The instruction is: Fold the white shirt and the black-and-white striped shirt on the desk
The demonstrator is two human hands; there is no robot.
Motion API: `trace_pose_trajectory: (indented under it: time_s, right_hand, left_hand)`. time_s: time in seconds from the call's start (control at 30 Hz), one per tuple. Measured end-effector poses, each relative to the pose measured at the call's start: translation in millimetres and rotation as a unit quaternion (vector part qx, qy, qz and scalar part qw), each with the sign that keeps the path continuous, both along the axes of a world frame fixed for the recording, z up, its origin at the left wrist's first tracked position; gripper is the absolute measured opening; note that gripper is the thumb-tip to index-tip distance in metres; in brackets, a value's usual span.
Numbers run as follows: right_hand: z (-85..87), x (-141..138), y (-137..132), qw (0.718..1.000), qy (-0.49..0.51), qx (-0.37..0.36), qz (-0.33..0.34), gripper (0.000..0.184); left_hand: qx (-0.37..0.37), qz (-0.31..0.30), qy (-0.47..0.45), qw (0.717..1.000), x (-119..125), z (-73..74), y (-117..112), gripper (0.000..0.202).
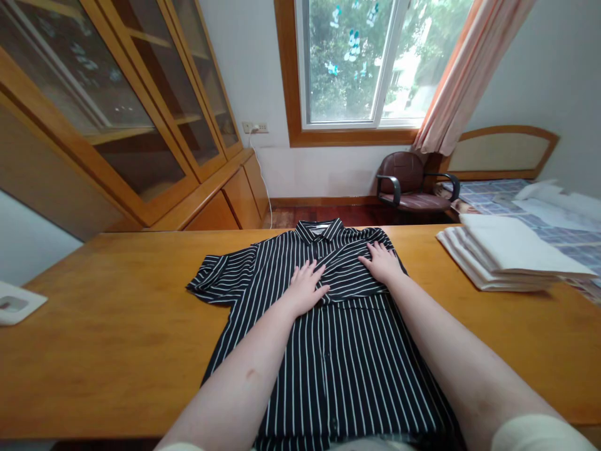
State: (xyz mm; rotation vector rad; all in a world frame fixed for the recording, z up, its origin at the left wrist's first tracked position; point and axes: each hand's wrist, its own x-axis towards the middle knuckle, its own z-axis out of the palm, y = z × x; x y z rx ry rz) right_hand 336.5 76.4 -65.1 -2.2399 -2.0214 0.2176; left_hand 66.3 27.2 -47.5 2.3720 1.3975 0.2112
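Note:
A black short-sleeved shirt with white stripes [347, 351] lies front side up on the wooden table, its collar at the far edge and its hem toward me. The sleeve on the right is folded inward across the chest, while the left one sticks out sideways. My left hand [305, 289] rests flat on the middle of the chest, near the end of the folded sleeve, fingers spread. Flat on the folded sleeve near the right shoulder lies my right hand [382, 263], its fingers also apart. Neither hand grips the cloth.
The wooden table [117, 351] spans the view. A stack of folded white sheets or cloths [511, 254] sits at its right. At the left edge is a white object [19, 304], partly cut off. Beyond stand a brown office chair [408, 181], a bed [511, 188] and a glass-door cabinet [154, 113].

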Motion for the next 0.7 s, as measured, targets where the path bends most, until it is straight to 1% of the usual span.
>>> trace_pose_trajectory:
  time_s: [0.07,0.13,0.23,0.3,0.37,0.43,0.5,0.53,0.6,0.63,0.7]
  right_hand:
    - [-6.3,15,4,1.0,-0.004,0.014,-0.018,0.069]
    - [-8.6,23,4,1.0,-0.004,0.018,-0.018,0.07]
    - [-7.2,24,3,1.0,-0.006,0.008,-0.023,0.071]
    - [-4.4,19,3,0.999,-0.014,0.026,-0.03,0.07]
    - [-1.1,13,6,0.998,-0.019,0.062,0.001,0.066]
    - [2.5,5,12,0.994,-0.015,0.084,0.07,0.063]
    - [5.9,-3,21,0.987,-0.005,0.083,0.135,0.063]
    - [7.5,-7,26,0.984,0.0,0.081,0.157,0.063]
    - [9.9,-16,38,0.981,0.011,0.073,0.178,0.062]
    - [10.5,-20,45,0.982,0.015,0.064,0.175,0.062]
    - [10.1,-27,56,0.989,0.015,0.034,0.145,0.061]
  left_hand:
    - [-0.002,0.02,0.007,1.0,-2,-4.1,3,0.064]
    - [-0.005,0.028,0.022,0.999,-4,-8.0,6,0.069]
    - [0.0,0.027,0.036,0.999,-4,-12.1,8,0.072]
    - [0.003,0.025,0.037,0.999,-4,-13.2,7,0.071]
    - [0.003,0.024,0.035,0.999,-4,-12.9,7,0.071]
    - [0.002,0.025,0.033,0.999,-4,-11.7,7,0.07]
    - [0.001,0.028,0.032,0.999,-4,-10.3,6,0.069]
    - [0.0,0.029,0.033,0.999,-4,-9.8,6,0.069]
    - [0.0,0.03,0.033,0.999,-3,-9.6,6,0.07]
    - [0.002,0.029,0.033,0.999,-3,-10.0,6,0.07]
    - [0.007,0.026,0.036,0.999,-3,-11.0,6,0.071]
